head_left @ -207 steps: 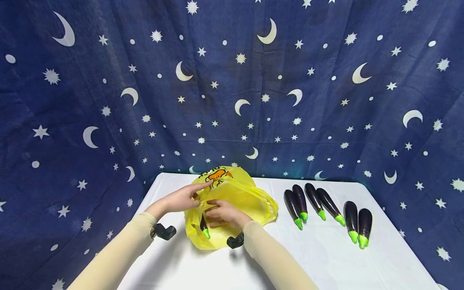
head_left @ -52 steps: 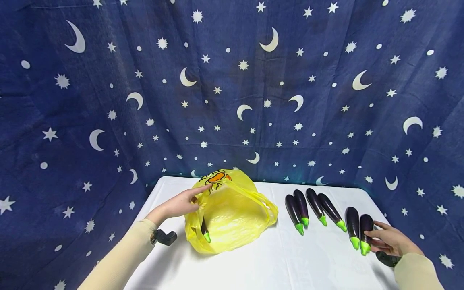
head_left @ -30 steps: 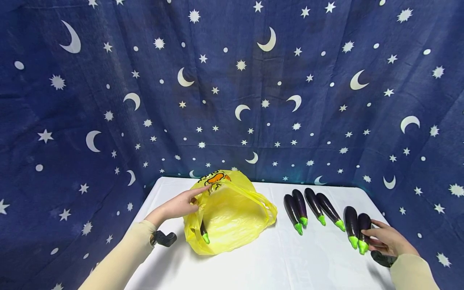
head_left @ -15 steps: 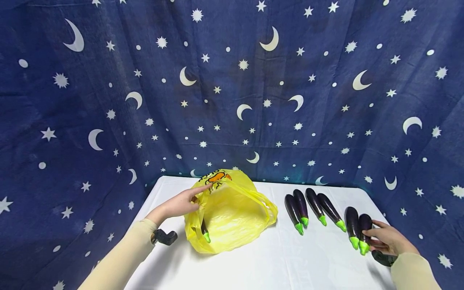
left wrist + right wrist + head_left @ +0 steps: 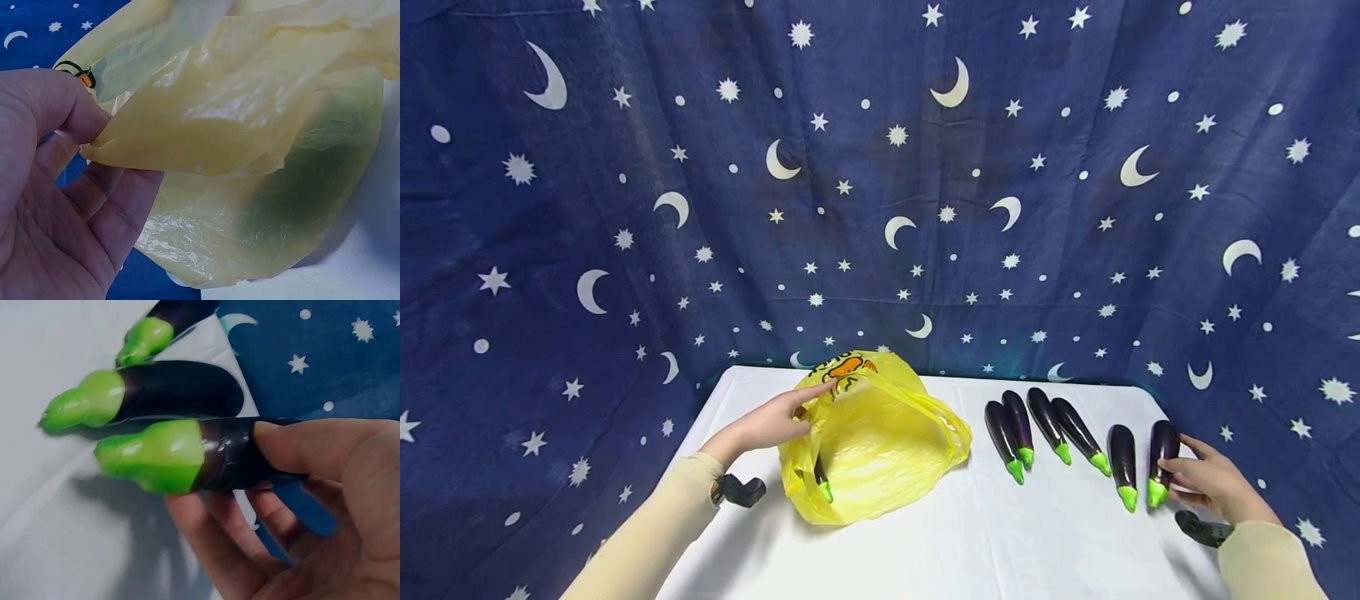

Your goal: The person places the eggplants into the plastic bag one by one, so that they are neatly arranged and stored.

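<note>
At the table's right end my right hand grips a dark purple eggplant with a bright green cap, its thumb on top and fingers underneath. The right wrist view shows this eggplant held apart from its neighbour. My left hand pinches the rim of a yellow plastic bag, whose mouth stands wide. Seen from the left wrist, thumb and fingers hold the bag's edge. One eggplant lies inside the bag, partly hidden by its side; a dark shape shows through the plastic.
Several more eggplants lie on the white table between the bag and my right hand, mostly in pairs, green caps towards me. A dark blue curtain with moons and stars surrounds the table's back and sides.
Earlier my right hand was inside the bag; it went to the rightmost eggplant and has now lifted it slightly up and right, away from its neighbour. My left hand stays at the bag.
</note>
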Demonstrator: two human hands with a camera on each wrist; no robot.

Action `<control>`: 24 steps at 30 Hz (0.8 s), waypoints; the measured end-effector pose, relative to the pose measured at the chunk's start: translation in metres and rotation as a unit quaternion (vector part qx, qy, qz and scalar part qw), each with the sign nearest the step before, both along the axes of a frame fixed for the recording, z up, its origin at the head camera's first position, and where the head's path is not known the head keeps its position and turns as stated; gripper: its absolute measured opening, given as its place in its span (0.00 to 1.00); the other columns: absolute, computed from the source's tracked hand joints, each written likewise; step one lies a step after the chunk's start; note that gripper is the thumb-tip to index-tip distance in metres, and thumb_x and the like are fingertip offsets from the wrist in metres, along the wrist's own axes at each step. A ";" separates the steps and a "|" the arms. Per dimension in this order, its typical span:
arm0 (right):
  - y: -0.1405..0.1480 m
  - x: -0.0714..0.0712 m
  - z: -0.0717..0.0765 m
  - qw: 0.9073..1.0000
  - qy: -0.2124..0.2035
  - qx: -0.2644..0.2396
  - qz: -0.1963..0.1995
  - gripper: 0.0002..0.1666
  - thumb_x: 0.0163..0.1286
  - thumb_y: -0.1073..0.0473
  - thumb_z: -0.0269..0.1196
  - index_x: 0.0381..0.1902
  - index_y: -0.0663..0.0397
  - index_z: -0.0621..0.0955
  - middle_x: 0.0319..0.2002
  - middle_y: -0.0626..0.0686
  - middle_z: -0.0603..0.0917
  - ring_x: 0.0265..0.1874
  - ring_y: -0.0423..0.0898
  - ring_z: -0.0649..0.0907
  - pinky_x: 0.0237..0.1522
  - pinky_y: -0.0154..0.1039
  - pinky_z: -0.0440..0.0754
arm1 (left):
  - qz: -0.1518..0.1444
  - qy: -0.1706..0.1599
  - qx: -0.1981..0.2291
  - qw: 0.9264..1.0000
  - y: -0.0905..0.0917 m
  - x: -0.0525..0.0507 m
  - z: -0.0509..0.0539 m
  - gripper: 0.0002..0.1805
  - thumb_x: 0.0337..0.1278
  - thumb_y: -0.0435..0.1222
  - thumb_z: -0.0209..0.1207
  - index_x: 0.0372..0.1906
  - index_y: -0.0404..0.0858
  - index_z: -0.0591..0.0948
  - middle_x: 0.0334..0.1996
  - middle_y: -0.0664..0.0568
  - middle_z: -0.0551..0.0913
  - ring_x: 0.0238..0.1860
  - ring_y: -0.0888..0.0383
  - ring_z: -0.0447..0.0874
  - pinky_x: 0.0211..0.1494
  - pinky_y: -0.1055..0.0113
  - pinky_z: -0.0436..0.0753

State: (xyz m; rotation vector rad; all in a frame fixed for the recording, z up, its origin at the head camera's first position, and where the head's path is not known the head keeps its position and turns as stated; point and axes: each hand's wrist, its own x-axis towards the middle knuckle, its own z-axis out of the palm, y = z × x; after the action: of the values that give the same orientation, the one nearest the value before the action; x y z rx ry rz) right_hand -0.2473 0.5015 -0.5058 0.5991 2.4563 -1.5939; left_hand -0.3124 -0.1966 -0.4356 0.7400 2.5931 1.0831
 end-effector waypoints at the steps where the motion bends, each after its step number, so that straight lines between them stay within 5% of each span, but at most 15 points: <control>1: 0.000 -0.001 0.002 1.000 0.009 0.004 0.004 0.61 0.71 0.62 0.63 0.77 0.67 0.30 0.48 0.74 0.77 0.33 0.43 0.83 0.39 0.47 0.87 | 0.001 -0.001 -0.001 1.000 0.000 0.000 0.000 0.46 0.57 0.26 0.56 0.80 0.59 0.63 0.77 0.51 0.64 0.72 0.52 0.66 0.68 0.50 0.70; 5: -0.005 -0.003 0.011 0.999 0.041 -0.005 0.033 0.59 0.75 0.59 0.61 0.78 0.65 0.29 0.65 0.84 0.58 0.37 0.38 0.83 0.43 0.47 0.87 | 0.003 -0.008 -0.005 1.000 0.001 0.000 0.000 0.46 0.58 0.26 0.56 0.80 0.59 0.62 0.77 0.52 0.64 0.69 0.53 0.67 0.65 0.52 0.72; 8: -0.012 -0.005 0.015 0.994 0.076 -0.036 0.068 0.57 0.77 0.58 0.59 0.78 0.64 0.29 0.67 0.82 0.57 0.39 0.35 0.83 0.46 0.48 0.86 | 0.004 -0.009 -0.009 1.000 0.002 0.000 0.000 0.46 0.58 0.26 0.56 0.80 0.59 0.62 0.77 0.52 0.63 0.68 0.53 0.68 0.64 0.53 0.72; 12: -0.028 -0.010 0.023 0.984 0.124 -0.081 0.095 0.58 0.77 0.60 0.61 0.80 0.62 0.30 0.56 0.59 0.75 0.41 0.36 0.84 0.47 0.50 0.86 | 0.001 -0.003 -0.011 1.000 0.003 0.000 0.002 0.45 0.58 0.26 0.56 0.80 0.58 0.62 0.77 0.51 0.63 0.70 0.53 0.67 0.65 0.52 0.71; 15: -0.044 -0.015 0.030 0.977 0.148 -0.110 0.105 0.58 0.76 0.62 0.62 0.81 0.60 0.32 0.49 0.39 0.76 0.42 0.36 0.85 0.46 0.48 0.86 | 0.000 0.000 -0.011 1.000 0.003 0.001 0.002 0.45 0.57 0.26 0.55 0.80 0.57 0.62 0.77 0.51 0.63 0.70 0.52 0.66 0.67 0.51 0.70; 24: -0.092 -0.027 0.052 0.961 0.166 -0.171 0.138 0.55 0.77 0.62 0.61 0.83 0.54 0.36 0.52 0.39 0.76 0.45 0.38 0.85 0.47 0.46 0.86 | -0.008 0.008 -0.011 1.000 0.003 -0.001 0.003 0.45 0.58 0.26 0.55 0.81 0.56 0.62 0.77 0.51 0.63 0.67 0.53 0.68 0.63 0.54 0.72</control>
State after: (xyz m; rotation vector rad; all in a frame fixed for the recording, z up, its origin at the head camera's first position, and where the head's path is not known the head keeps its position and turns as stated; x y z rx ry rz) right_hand -0.2740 0.4096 -0.4542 -0.0678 2.2527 -2.0583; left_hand -0.3139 -0.1931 -0.4327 0.7663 2.6037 1.0453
